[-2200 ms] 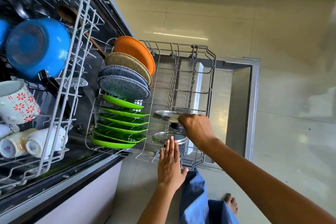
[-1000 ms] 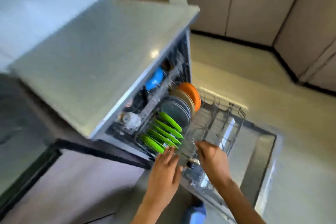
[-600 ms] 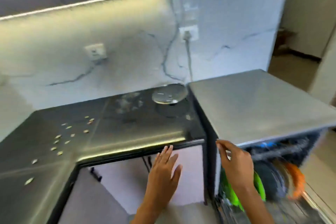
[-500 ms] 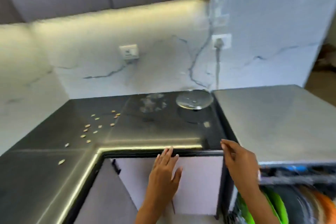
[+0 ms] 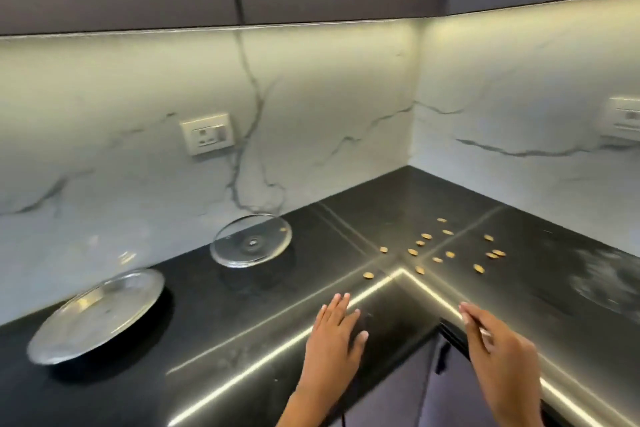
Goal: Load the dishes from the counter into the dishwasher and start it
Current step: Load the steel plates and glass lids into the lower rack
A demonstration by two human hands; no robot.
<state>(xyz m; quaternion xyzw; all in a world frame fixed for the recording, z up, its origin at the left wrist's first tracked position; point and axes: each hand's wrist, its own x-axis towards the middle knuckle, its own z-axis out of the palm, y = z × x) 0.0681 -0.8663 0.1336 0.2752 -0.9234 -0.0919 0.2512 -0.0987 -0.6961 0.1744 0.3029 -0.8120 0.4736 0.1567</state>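
Over the black counter [image 5: 221, 333], left hand [image 5: 334, 343] and right hand [image 5: 502, 354] — both spread, empty; steel plate [image 5: 97, 315], glass lid [image 5: 251, 244] beyond.

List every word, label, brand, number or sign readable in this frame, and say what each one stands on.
None can be read.
Wall socket: no print visible on the plate.
Second switch plate at the right edge: cut off and blurred, unreadable.
Glass lid, steel plate and black counter: no markings.
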